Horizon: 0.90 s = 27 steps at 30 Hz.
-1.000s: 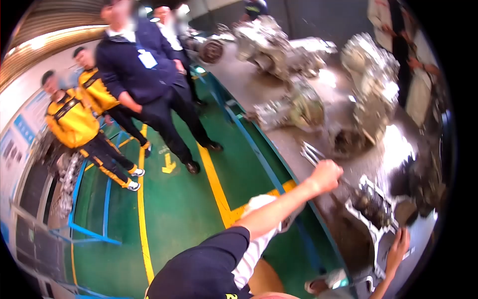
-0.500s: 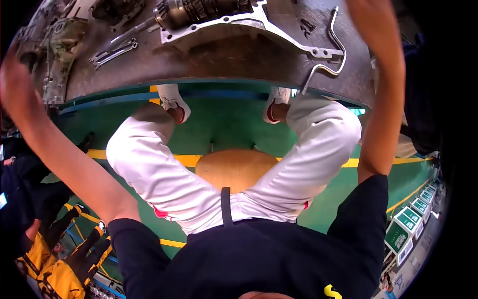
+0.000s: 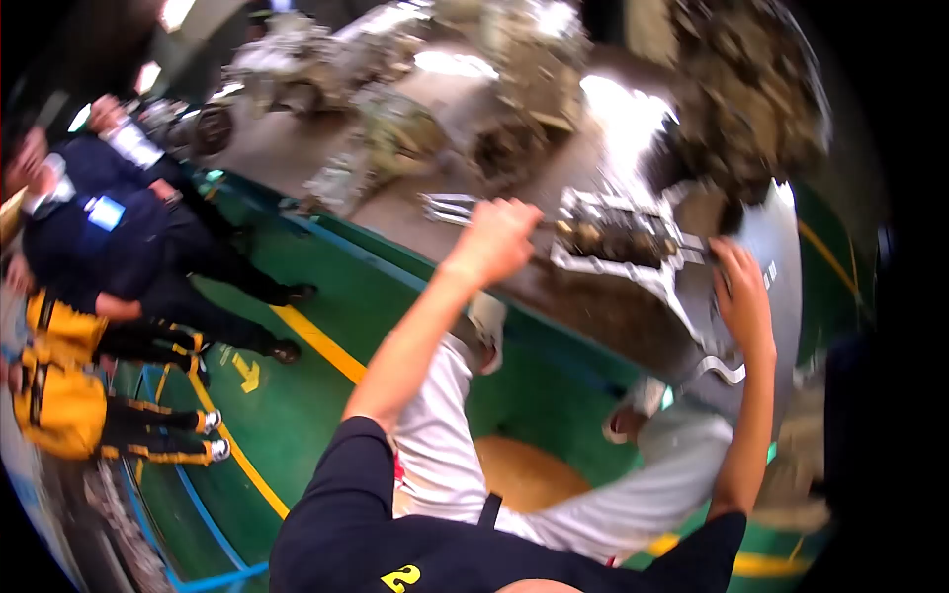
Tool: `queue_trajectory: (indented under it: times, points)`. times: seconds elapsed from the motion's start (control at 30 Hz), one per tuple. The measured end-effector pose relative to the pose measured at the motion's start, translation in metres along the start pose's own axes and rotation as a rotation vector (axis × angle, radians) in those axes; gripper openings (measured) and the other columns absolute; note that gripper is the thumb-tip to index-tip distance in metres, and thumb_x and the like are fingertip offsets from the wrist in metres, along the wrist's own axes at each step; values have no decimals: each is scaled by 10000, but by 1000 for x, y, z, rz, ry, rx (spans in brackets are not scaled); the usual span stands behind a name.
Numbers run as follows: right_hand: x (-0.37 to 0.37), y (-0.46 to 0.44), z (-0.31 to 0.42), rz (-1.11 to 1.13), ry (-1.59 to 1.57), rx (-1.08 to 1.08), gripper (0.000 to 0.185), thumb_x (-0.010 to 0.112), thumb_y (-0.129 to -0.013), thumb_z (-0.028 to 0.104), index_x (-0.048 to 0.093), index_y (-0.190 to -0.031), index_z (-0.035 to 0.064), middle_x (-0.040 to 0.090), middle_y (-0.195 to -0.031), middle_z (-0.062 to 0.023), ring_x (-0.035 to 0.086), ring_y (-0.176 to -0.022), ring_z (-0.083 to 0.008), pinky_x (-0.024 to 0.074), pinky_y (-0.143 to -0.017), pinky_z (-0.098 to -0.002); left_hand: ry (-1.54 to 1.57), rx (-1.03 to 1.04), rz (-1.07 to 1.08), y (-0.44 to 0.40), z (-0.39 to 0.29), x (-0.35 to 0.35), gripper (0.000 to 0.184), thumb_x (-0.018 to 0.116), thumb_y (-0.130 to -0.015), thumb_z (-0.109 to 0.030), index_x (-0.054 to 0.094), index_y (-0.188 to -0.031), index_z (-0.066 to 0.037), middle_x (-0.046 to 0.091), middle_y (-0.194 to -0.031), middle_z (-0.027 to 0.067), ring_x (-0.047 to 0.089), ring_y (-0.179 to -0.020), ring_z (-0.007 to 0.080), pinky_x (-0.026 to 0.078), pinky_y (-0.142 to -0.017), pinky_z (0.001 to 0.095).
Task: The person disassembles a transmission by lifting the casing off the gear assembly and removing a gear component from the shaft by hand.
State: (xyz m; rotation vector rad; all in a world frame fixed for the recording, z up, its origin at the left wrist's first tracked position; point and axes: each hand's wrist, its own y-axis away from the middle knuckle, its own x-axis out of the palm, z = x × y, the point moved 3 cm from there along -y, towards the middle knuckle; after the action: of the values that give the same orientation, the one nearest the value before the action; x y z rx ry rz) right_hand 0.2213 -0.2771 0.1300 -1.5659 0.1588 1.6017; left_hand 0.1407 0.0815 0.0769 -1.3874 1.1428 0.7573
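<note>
On the metal workbench point(image 3: 395, 222) lies a gear shaft assembly point(image 3: 618, 235) with dark gears, inside an open cast transmission housing point(image 3: 603, 265). My left hand point(image 3: 497, 240) is closed around the shaft's left end, its fingers wrapped over it. At the opposite end, my right hand point(image 3: 741, 287) has its fingertips on the shaft, thumb and fingers closed about it. Blur hides the exact contact there. Wrenches point(image 3: 450, 208) lie just left of my left hand. A bent metal rod point(image 3: 722, 370) rests near the bench edge, below my right hand.
Several greasy castings point(image 3: 395, 133) cover the left and far bench, and a large gearbox unit point(image 3: 746, 99) stands at the far right. People in dark clothes point(image 3: 109, 203) and yellow jackets point(image 3: 64, 405) are on the left. A wooden stool point(image 3: 524, 474) is beneath me.
My view has swung and tilted, bringing more of the bench and the people into sight. Both hands have come in from the sides to the two ends of the gear shaft assembly.
</note>
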Motion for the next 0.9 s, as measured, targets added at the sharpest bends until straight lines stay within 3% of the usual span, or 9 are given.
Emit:
queue_trajectory:
  times: [0.1,0.13,0.3,0.5,0.67,0.83,0.9]
  points:
    - [6,-3,-11,13,-70,35,318,575,-890,15,570,-1208,6,575,-1248,-198,526,-1173,-392,411,-999,-414,-50,-27,-33,-7,7,21,309,639,-680,-97,602,-986,-81,622,-970,106,583,-988,318,426,-860,470]
    - [9,-4,-18,41,-101,39,305,582,-898,30,571,-1201,-1,578,-1241,-203,529,-1174,-392,412,-997,-409,-25,4,-142,-6,10,31,303,639,-677,-98,591,-974,-75,611,-955,111,579,-980,315,420,-853,465]
    - [23,-9,-25,12,-175,43,217,553,-889,-18,553,-1104,-44,585,-1059,-205,571,-1005,-385,438,-908,-386,-138,1,-242,-5,7,37,299,675,-693,-142,575,-964,-62,593,-931,102,570,-950,287,408,-854,443]
    - [38,-12,-47,-16,-297,35,136,506,-887,-60,522,-1022,-48,559,-913,-191,566,-872,-337,438,-826,-348,-104,-62,-178,-15,12,50,236,685,-729,-171,597,-926,-73,639,-903,95,601,-948,277,424,-858,445]
    - [49,-12,-62,-8,-257,13,114,482,-959,42,544,-1014,-36,564,-906,-191,564,-851,-342,435,-779,-373,-39,-125,-82,-23,15,54,186,669,-746,-169,615,-905,-90,658,-885,99,620,-923,285,418,-884,450]
    - [69,-9,-97,62,-254,124,177,466,-1005,110,550,-995,-45,578,-861,-175,566,-825,-306,438,-775,-373,-87,-97,-236,-20,11,56,227,702,-720,-193,623,-895,-72,645,-912,96,588,-967,265,412,-873,425]
    - [113,-3,-179,-115,-76,103,278,446,-1032,176,564,-1097,-66,597,-1067,-215,565,-961,-359,430,-881,-366,-88,-92,-230,-22,8,56,245,711,-703,-204,636,-897,-74,641,-917,85,571,-996,249,401,-889,420]
